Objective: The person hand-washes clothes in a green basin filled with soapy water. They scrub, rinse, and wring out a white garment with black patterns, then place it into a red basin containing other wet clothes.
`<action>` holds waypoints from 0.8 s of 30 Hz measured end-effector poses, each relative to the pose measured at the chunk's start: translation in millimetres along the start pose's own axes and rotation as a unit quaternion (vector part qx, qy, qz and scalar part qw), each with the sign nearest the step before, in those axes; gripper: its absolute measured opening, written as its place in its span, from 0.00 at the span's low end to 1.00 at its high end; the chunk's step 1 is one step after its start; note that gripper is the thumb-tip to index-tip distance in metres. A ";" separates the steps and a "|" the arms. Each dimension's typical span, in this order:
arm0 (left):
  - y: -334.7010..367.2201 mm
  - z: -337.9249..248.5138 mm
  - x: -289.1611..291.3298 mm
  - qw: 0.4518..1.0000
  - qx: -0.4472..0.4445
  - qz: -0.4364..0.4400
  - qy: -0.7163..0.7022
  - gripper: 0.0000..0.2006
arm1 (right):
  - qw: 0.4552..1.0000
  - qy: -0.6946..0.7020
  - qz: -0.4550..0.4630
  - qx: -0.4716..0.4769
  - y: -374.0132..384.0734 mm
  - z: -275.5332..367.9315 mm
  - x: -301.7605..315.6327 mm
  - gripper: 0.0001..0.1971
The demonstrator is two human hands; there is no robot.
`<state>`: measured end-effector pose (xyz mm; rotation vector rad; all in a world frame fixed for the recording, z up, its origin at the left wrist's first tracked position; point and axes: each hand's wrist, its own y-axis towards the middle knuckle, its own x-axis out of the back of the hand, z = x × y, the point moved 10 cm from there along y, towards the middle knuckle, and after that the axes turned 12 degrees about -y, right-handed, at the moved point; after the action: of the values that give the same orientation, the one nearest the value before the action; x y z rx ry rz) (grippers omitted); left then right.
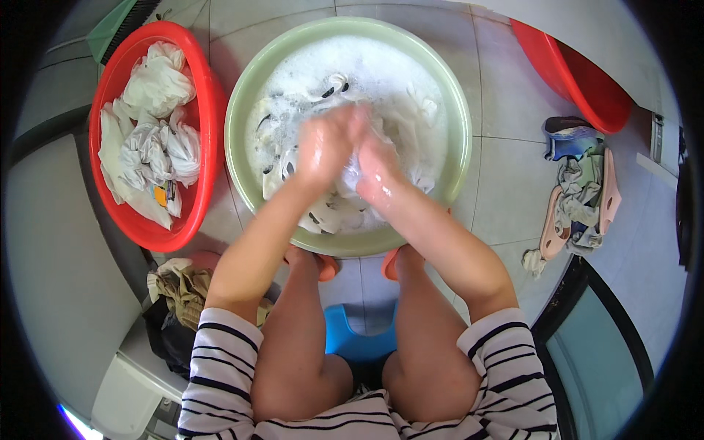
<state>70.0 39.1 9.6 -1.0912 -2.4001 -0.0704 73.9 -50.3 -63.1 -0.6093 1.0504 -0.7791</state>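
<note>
A wide pale green basin full of foamy water stands on the floor in front of me. White laundry with dark patches lies soaking in the suds. Over its middle, my left hand and my right hand meet, both wet and smeared by motion. Their fingers look curled in against each other, closed on white cloth that shows between the wrists and hangs down to the water. The fingertips are blurred.
A red basin with white laundry stands at the left. Below it lies a heap of tan and dark clothes. At the right are pink slippers, grey socks and another red basin. Near my legs is a blue stool.
</note>
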 end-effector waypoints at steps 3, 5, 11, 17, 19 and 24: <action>2.9 9.9 -5.4 0.999 0.003 0.001 -0.040 0.11 | 0.985 -0.152 -0.073 0.046 10.5 10.0 13.7 0.18; -30.1 -50.8 -23.4 0.985 -0.169 0.020 -0.003 0.11 | 0.995 -0.101 0.018 -0.012 26.1 -11.5 41.2 0.18; 9.3 53.9 -18.4 0.962 0.168 0.028 -0.214 0.20 | 0.989 -0.139 -0.041 -0.019 -5.0 13.1 9.5 0.18; -12.1 104.9 -17.3 0.832 0.268 -0.055 -0.482 0.19 | 0.965 -0.261 0.019 0.036 11.7 39.7 16.1 0.18; -11.6 128.2 -19.0 0.867 0.235 -0.037 -0.437 0.18 | 0.920 -0.381 0.043 0.084 23.1 31.4 23.3 0.17; -0.6 156.2 -7.8 0.990 0.128 -0.017 -0.060 0.16 | 0.793 -0.574 -0.083 0.187 47.6 38.7 41.4 0.17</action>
<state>8.4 71.7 -130.5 -0.9589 -2.4503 0.2913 134.0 -52.6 -106.2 -0.6753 -0.2898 -0.5687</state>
